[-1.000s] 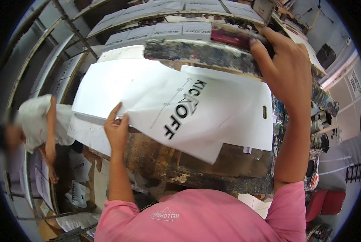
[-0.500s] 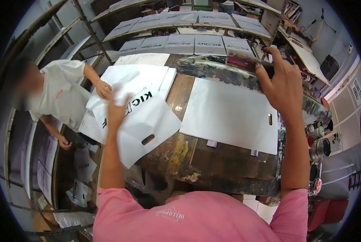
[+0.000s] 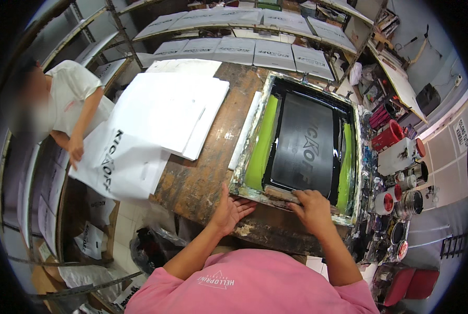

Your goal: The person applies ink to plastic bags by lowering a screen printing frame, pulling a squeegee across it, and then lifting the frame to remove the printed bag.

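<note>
A screen-printing frame [image 3: 269,86] lies flat over the right part of the worktable, with dark mesh [image 3: 303,141] and green strips along its sides. At its near side, my right hand [image 3: 313,210] is closed on the wooden handle of a squeegee [image 3: 282,195], whose blade I cannot make out. My left hand [image 3: 229,213] is at the frame's near left corner, fingers stretched out and palm partly turned up. A white sheet edge [image 3: 246,131] shows beneath the frame's left side. Further left lies a stack of blank white bags [image 3: 166,104].
On the left, a co-worker's hand [image 3: 76,149] holds a printed white bag [image 3: 121,162]. Racks with printed bags [image 3: 236,51] stand behind the table [image 3: 192,180]. Paint tins and jars [image 3: 384,203] crowd the right side. A red chair [image 3: 412,288] is at lower right.
The screen frame has come down over the blank bag. The printed bag has passed from my left hand to the co-worker. Both my hands have moved to the frame's near edge, the right onto the squeegee.
</note>
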### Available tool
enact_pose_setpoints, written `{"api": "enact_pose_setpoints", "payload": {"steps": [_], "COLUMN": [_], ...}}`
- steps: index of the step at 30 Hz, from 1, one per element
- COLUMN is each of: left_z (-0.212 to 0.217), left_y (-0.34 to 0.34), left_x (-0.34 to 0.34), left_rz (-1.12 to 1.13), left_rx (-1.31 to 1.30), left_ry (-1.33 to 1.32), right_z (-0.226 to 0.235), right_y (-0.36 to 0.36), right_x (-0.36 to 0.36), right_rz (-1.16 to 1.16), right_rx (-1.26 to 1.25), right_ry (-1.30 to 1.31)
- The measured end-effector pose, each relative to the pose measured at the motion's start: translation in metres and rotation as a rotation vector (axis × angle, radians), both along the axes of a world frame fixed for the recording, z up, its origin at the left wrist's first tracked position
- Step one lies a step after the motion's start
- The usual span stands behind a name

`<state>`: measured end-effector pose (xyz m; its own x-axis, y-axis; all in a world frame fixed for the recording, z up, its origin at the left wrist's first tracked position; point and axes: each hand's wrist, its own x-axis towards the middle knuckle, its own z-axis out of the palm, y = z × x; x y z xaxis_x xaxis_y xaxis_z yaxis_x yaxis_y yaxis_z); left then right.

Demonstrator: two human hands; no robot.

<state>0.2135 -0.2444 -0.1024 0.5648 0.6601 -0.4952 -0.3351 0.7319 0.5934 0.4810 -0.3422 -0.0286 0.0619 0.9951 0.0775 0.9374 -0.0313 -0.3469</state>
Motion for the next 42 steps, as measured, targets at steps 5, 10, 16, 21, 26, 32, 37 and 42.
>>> {"api": "enact_pose_setpoints", "payload": {"steps": [5, 10, 16, 21, 26, 32, 37, 42], "left_z": [-0.033, -0.032, -0.021, -0.02, -0.025, -0.036, -0.014, 0.06], "left_y": [-0.006, -0.005, -0.005, -0.005, -0.005, -0.007, -0.007, 0.017], "left_x": [-0.002, -0.006, -0.001, -0.001, -0.003, -0.002, -0.002, 0.002], "left_rz": [0.023, 0.042, 0.056, 0.047, 0.004, 0.041, 0.069, 0.002], "left_rx": [0.063, 0.022, 0.012, 0.037, 0.111, 0.159, 0.163, 0.453], "left_ry": [-0.004, 0.018, 0.095, 0.09, 0.071, 0.012, 0.005, -0.492], "right_z": [-0.035, -0.06, -0.074, -0.073, -0.021, 0.003, 0.015, 0.084], "right_y": [0.026, 0.119, 0.244, 0.304, 0.261, 0.068, -0.001, 0.003], "right_x": [0.011, 0.08, 0.156, 0.198, 0.179, 0.073, 0.024, 0.013], "right_rz": [-0.004, 0.006, -0.032, -0.025, 0.057, 0.1, -0.011, -0.114], "right_rx": [0.105, 0.241, 0.309, 0.279, -0.008, -0.187, 0.022, 0.504], "right_ry": [-0.091, -0.172, -0.266, -0.312, -0.116, -0.012, -0.112, -0.392]}}
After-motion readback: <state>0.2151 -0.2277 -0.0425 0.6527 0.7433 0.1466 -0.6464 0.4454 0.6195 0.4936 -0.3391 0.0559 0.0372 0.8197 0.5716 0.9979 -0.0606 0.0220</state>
